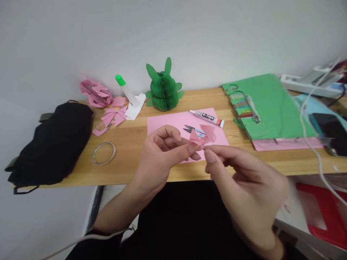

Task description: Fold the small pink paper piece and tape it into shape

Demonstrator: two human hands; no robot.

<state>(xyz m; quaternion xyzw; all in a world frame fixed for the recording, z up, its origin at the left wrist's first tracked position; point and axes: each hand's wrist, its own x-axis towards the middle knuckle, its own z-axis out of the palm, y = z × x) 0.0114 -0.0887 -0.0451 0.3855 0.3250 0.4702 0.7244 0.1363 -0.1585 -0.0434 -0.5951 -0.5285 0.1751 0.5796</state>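
Observation:
A small folded piece of pink paper point(195, 138) is held up over the table. My left hand point(165, 151) pinches its lower part between thumb and fingers. At the paper's lower right edge, the thumb and index finger of my right hand point(238, 173) are pressed together on its tip. Behind the paper lie small thread snips point(191, 129) with dark blades and a light blue handle, partly hidden. They rest on a pink sheet point(159, 122), as does a tube of B-7000 glue point(207, 117). Another pink scrap point(210, 133) shows just behind the held piece.
A green honeycomb-paper figure point(164, 92) stands by the wall. To the left are crumpled pink paper point(96, 93), pink offcuts point(115, 115), a green-capped glue bottle point(126, 90), a tape roll point(103, 153) and a black bag point(54, 144). Rightward lie a green folder point(276, 108), phone point(330, 131) and white cable point(305, 126).

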